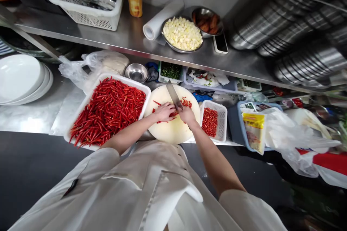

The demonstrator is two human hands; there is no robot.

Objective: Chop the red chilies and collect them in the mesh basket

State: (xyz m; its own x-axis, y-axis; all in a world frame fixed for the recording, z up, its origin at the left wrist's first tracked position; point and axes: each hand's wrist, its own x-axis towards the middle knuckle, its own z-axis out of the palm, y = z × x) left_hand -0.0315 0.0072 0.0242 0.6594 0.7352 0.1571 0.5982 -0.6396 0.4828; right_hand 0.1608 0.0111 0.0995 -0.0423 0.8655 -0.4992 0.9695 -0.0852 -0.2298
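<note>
On a round, pale cutting board, my left hand presses red chilies with its fingers drawn together. My right hand grips the handle of a cleaver, whose blade points up and left beside my left fingers. Chopped chili pieces lie to the right of the blade. Left of the board, a white tray is heaped with whole red chilies. A white basket on the right contains cut chilies.
A steel shelf crosses above the counter, bearing a bowl of chopped pale pieces, a phone and a perforated basket. White plates are stacked at far left. Right of the small basket stands a blue-grey bin with packets.
</note>
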